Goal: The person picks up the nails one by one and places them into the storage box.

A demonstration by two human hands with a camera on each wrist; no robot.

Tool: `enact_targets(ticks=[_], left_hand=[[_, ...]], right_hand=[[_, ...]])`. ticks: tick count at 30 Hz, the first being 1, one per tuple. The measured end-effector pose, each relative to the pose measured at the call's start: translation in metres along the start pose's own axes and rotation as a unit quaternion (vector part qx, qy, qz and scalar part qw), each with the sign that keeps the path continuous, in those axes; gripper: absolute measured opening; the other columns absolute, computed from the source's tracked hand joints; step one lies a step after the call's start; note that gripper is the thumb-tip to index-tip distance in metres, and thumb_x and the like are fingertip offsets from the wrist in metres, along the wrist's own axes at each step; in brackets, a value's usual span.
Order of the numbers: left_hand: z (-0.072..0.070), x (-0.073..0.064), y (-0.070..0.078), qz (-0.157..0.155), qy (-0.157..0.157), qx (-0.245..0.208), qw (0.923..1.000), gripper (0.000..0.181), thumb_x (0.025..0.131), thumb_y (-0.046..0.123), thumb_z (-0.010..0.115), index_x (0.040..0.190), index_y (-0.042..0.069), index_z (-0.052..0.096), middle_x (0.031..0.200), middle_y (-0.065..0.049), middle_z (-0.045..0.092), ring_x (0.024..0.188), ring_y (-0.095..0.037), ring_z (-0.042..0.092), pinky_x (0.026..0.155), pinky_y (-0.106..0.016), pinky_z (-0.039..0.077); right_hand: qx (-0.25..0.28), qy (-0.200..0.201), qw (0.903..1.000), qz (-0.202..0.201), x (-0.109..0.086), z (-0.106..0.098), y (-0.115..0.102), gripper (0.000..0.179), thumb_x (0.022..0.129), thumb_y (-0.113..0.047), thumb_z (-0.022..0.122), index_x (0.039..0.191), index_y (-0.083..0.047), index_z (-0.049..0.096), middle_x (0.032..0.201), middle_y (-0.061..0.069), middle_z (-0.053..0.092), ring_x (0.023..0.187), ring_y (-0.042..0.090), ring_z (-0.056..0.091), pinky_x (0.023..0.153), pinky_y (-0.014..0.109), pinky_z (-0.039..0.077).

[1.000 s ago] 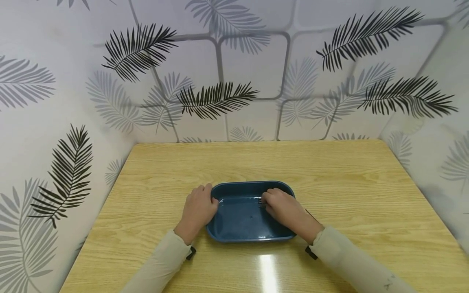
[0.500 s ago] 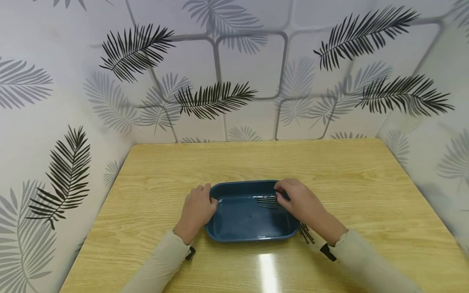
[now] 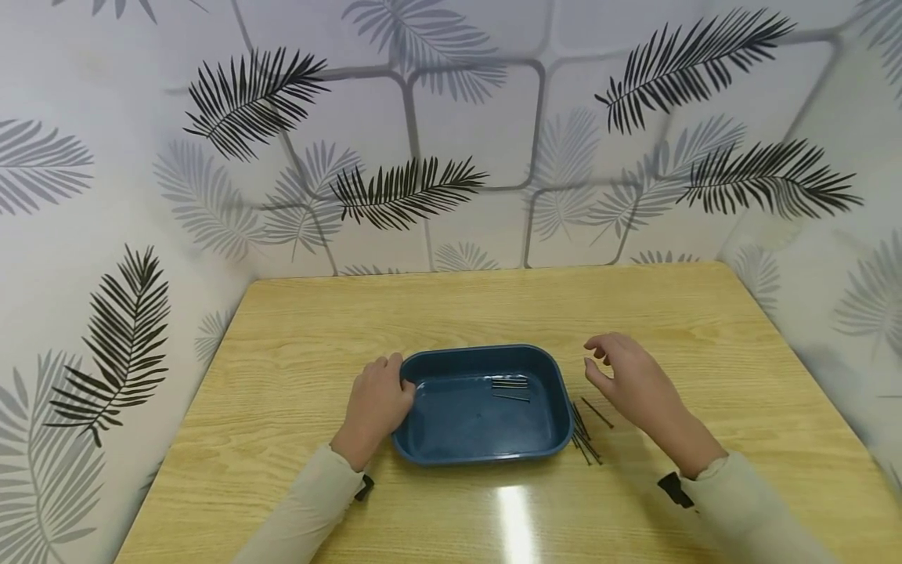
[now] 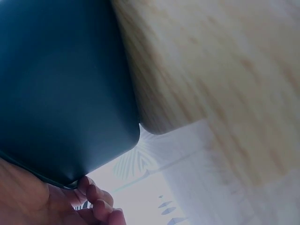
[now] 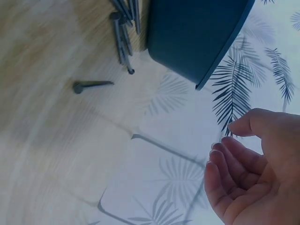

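A dark blue plastic tray (image 3: pixel 458 427) sits on the table, its left rim gripped by my left hand (image 3: pixel 377 399). The left wrist view shows fingers at the tray's corner. Inside the tray, toward the right, several thin nails (image 3: pixel 510 384) lie nearly side by side, one slightly askew. Outside the right wall a loose bunch of nails (image 3: pixel 585 440) lies on the wood, with a single nail (image 3: pixel 597 412) apart from it; their flat heads show in the right wrist view. My right hand (image 3: pixel 634 384) hovers right of the tray, fingers loosely bent, holding nothing.
The light wood table (image 3: pixel 317 313) reaches back to a wall (image 3: pixel 479 227) with a leaf pattern. Walls stand at both sides as well. A bright light reflection falls on the wood in front of the tray.
My right hand has left the tray's inside and moved right, past the rim. The nails in the tray and those beside it have come into view. My left hand stays on the rim.
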State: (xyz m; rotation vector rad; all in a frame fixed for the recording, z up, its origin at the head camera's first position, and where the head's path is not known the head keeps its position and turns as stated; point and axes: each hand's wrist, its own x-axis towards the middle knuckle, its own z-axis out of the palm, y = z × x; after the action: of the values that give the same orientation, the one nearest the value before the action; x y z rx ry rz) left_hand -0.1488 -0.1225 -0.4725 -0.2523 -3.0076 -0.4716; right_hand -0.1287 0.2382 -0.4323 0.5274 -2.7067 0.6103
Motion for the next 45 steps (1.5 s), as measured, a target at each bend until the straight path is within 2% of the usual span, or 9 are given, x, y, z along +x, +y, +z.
enact_targets(ticks=[2, 5, 9, 12, 22, 33, 45], left_hand=[[0.0, 0.0, 0.0, 0.0, -0.001, 0.002, 1.0, 0.024, 0.086, 0.02, 0.053, 0.105, 0.005, 0.055, 0.077, -0.004, 0.047, 0.069, -0.022, 0.045, 0.061, -0.036, 0.038], [0.0, 0.0, 0.0, -0.002, -0.005, 0.002, 1.0, 0.024, 0.086, 0.02, 0.053, 0.105, 0.005, 0.055, 0.077, -0.004, 0.047, 0.069, -0.022, 0.045, 0.061, -0.036, 0.038], [0.0, 0.0, 0.0, -0.004, -0.005, 0.001, 1.0, 0.023, 0.086, 0.02, 0.053, 0.105, 0.005, 0.055, 0.077, -0.004, 0.046, 0.068, -0.022, 0.044, 0.061, -0.036, 0.037], [0.0, 0.0, 0.0, -0.002, -0.002, 0.0, 1.0, 0.022, 0.086, 0.019, 0.053, 0.103, 0.005, 0.055, 0.076, -0.004, 0.046, 0.068, -0.022, 0.044, 0.06, -0.035, 0.037], [0.0, 0.0, -0.001, 0.0, 0.001, -0.003, 1.0, 0.019, 0.086, 0.019, 0.052, 0.1, 0.006, 0.054, 0.075, -0.004, 0.044, 0.067, -0.021, 0.043, 0.06, -0.035, 0.036], [-0.002, 0.0, 0.0, 0.001, -0.001, -0.006, 1.0, 0.013, 0.086, 0.018, 0.052, 0.093, 0.007, 0.053, 0.072, -0.003, 0.043, 0.064, -0.021, 0.042, 0.056, -0.034, 0.035], [-0.001, 0.001, 0.0, -0.004, -0.005, -0.001, 1.0, 0.014, 0.086, 0.018, 0.052, 0.095, 0.008, 0.053, 0.074, -0.003, 0.044, 0.066, -0.021, 0.044, 0.058, -0.034, 0.036]], right_hand=[[0.002, -0.018, 0.9997, 0.018, -0.003, 0.0, 0.004, 0.021, 0.087, -0.015, 0.061, 0.103, -0.001, 0.061, 0.092, 0.011, 0.059, 0.081, 0.026, 0.058, 0.067, 0.039, 0.048], [0.01, -0.068, 0.9966, 0.047, -0.007, 0.001, 0.009, 0.023, 0.088, -0.017, 0.06, 0.104, 0.0, 0.062, 0.092, 0.011, 0.059, 0.083, 0.027, 0.058, 0.069, 0.041, 0.048], [0.027, -0.136, 0.9873, 0.077, -0.013, 0.007, 0.014, 0.028, 0.088, -0.019, 0.061, 0.107, 0.002, 0.061, 0.095, 0.011, 0.061, 0.087, 0.027, 0.059, 0.072, 0.042, 0.048], [0.035, -0.163, 0.9823, 0.084, -0.017, 0.012, 0.017, 0.03, 0.087, -0.019, 0.062, 0.107, 0.003, 0.06, 0.095, 0.012, 0.061, 0.087, 0.028, 0.06, 0.072, 0.043, 0.048], [0.029, -0.175, 0.9822, 0.061, -0.028, 0.024, 0.019, 0.021, 0.083, -0.011, 0.065, 0.098, 0.004, 0.062, 0.086, 0.01, 0.061, 0.079, 0.026, 0.06, 0.07, 0.041, 0.048], [0.017, -0.199, 0.975, 0.096, -0.032, 0.029, 0.018, 0.012, 0.08, -0.007, 0.067, 0.089, 0.0, 0.064, 0.08, 0.004, 0.058, 0.075, 0.02, 0.057, 0.068, 0.038, 0.047], [-0.003, -0.209, 0.9708, 0.118, -0.028, 0.034, 0.017, 0.006, 0.079, -0.005, 0.062, 0.084, -0.003, 0.061, 0.075, 0.002, 0.054, 0.069, 0.017, 0.05, 0.062, 0.035, 0.043]])
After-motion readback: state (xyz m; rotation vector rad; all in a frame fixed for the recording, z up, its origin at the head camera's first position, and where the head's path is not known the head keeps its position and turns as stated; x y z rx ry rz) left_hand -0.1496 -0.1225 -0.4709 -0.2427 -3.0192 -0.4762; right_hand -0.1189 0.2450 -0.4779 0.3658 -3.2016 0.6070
